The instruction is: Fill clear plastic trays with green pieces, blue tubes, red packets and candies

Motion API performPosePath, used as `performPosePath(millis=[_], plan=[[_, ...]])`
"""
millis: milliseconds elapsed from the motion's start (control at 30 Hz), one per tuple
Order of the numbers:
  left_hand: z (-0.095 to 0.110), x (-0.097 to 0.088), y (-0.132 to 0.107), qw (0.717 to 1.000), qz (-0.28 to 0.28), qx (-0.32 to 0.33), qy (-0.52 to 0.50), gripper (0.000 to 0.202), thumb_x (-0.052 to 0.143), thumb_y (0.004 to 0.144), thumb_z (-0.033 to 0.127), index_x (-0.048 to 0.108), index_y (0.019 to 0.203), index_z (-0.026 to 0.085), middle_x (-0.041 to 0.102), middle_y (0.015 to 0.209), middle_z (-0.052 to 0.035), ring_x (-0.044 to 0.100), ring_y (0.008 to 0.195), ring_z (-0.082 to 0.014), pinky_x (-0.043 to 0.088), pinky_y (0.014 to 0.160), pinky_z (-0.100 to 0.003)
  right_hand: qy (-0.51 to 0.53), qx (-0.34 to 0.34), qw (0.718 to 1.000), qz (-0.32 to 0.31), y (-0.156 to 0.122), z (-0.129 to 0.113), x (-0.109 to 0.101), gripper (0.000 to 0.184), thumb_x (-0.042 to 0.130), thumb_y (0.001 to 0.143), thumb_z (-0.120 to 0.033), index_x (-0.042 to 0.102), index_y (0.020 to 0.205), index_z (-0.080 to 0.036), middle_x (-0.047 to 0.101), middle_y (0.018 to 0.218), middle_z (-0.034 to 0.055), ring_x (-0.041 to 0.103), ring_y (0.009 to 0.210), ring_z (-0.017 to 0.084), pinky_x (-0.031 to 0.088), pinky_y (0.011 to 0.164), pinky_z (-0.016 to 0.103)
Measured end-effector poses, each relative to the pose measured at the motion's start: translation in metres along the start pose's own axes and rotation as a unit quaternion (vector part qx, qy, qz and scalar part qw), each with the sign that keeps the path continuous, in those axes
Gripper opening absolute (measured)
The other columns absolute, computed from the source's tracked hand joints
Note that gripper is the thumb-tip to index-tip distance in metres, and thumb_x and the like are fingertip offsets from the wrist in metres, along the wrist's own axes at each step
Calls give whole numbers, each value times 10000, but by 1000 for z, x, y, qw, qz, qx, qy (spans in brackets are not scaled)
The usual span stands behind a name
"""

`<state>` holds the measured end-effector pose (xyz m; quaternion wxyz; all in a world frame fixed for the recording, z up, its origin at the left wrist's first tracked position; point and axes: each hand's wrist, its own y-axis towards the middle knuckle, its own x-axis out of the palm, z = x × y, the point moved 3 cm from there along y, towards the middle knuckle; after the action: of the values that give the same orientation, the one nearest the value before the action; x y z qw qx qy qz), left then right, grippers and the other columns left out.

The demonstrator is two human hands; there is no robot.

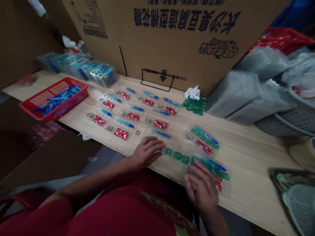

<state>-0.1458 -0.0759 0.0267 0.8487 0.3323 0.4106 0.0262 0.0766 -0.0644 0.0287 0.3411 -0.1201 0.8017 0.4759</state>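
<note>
"Green strip of glossy squares, lower centre of frame — whole?"
"Our right hand, fingers parted, hides some; our left hand curls near its end — whether either pinches, we can't tell."

And it's a deep red shirt, yellow-green print splashed behind the bare right hand, short sleeve well back from the bare left hand!

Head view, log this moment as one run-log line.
left hand: by left end of row of green pieces, grip unclear | right hand: at same row, contact unclear | red basket: holds blue pens
</note>
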Motion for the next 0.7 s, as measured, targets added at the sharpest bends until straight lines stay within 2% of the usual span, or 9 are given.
performPosePath(millis=[67, 167, 267, 367, 433, 533, 633, 700], plan=[[-7, -17, -18, 999, 19, -11, 27, 353, 509, 860, 182, 454, 1206, 221, 651, 1010, -72, 560, 997, -185, 467, 847, -350, 43, -33, 998, -21, 4, -8, 16, 131, 564, 802, -88, 573, 905, -169, 625, 1027, 111, 528, 1131, 269, 521, 837, 430], [-15, -31, -35, 997, 2, -69, 37, 264, 465, 869, 180, 524, 1126, 195, 655, 925, -76, 572, 903, -181, 486, 771, -333, 87, -70, 992, -55, 10, -10, 31, 215, 546, 811, -65, 583, 997, -168, 643, 1032, 110, 538, 1126, 251, 542, 827, 405], [-21, -40, -38, 992, -3, -125, 34, 237, 453, 865, 193, 550, 1081, 181, 647, 861, -69, 577, 820, -169, 485, 730, -318, 96, -67, 990, -74, 17, -5, 39, 259, 507, 831, -47, 579, 1045, -176, 653, 1034, 103, 546, 1119, 235, 546, 831, 399], [-30, -47, -34, 990, -21, -141, 10, 309, 476, 826, 220, 516, 1131, 184, 640, 919, -72, 587, 842, -178, 484, 774, -348, 84, -66, 992, -65, 20, 1, 38, 261, 506, 838, -57, 577, 1053, -187, 655, 1050, 90, 532, 1143, 235, 540, 848, 411], [-40, -48, -31, 988, -55, -146, 1, 366, 455, 805, 201, 487, 1169, 181, 623, 1010, -86, 587, 901, -185, 487, 807, -355, 59, -61, 996, -38, 19, 8, 32, 246, 529, 829, -62, 584, 1033, -188, 658, 1038, 84, 536, 1139, 237, 542, 843, 407], [-63, -40, -27, 970, -120, -196, 77, 332, 399, 793, 97, 545, 1086, 156, 601, 1070, -108, 565, 978, -198, 476, 855, -358, 0, -32, 999, 13, 12, 24, 19, 223, 569, 800, -55, 593, 971, -196, 657, 1017, 73, 569, 1092, 234, 547, 814, 395], [-81, -21, -21, 924, -252, -231, 171, 240, 402, 791, 43, 613, 877, 119, 616, 963, -143, 555, 946, -246, 471, 836, -385, -41, -3, 999, 34, 5, 39, 9, 220, 573, 783, -47, 587, 935, -205, 652, 1014, 62, 591, 1051, 235, 541, 803, 408], [-85, -10, -18, 894, -319, -238, 205, 213, 415, 800, 45, 614, 808, 121, 612, 889, -143, 551, 896, -259, 479, 782, -379, -53, 8, 997, 46, 2, 45, 4, 222, 570, 776, -46, 583, 934, -200, 654, 999, 62, 599, 1033, 239, 533, 806, 419]])
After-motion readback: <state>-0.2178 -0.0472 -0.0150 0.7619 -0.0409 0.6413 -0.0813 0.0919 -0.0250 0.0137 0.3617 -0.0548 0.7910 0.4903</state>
